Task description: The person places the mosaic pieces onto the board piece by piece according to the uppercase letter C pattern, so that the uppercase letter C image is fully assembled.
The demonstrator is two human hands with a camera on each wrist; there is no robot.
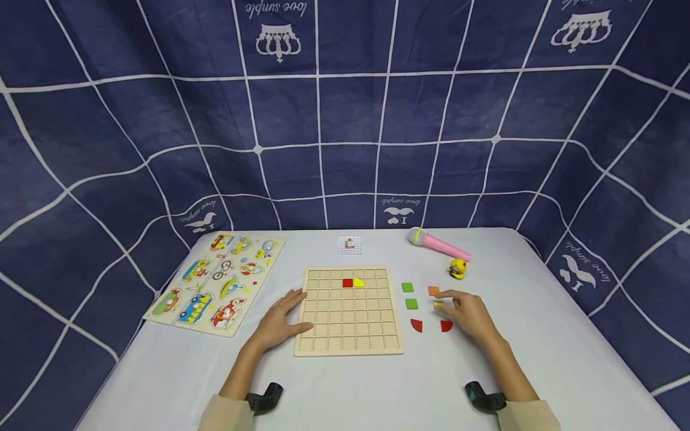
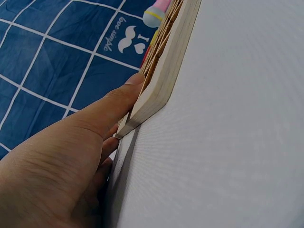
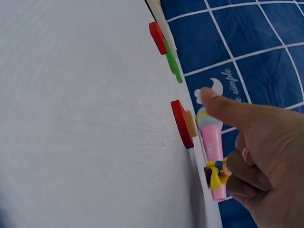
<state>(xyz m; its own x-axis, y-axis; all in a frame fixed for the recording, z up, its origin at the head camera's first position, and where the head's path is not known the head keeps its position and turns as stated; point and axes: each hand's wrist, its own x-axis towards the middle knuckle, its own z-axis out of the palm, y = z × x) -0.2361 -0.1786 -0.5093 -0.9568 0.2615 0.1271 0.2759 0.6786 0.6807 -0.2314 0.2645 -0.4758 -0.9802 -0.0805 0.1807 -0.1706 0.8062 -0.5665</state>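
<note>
Grid board (image 1: 349,315) between two hands

The left hand (image 1: 277,321), fingers spread, touches the grid board's left edge. Right of the board, the right hand (image 1: 465,313) reaches over a yellow piece (image 1: 437,304), thumb and forefinger apart.

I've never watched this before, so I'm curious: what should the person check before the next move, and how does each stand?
1. Board steadied: ok, left hand touches its left edge.
2. Grid card uncovered: ok, beyond the board.
3. Red tile and yellow tile on board: ok, side by side.
4. Green tiles on board: not ok, both beside it.
5. Loose yellow piece gripped by right hand: cannot tell.
</note>
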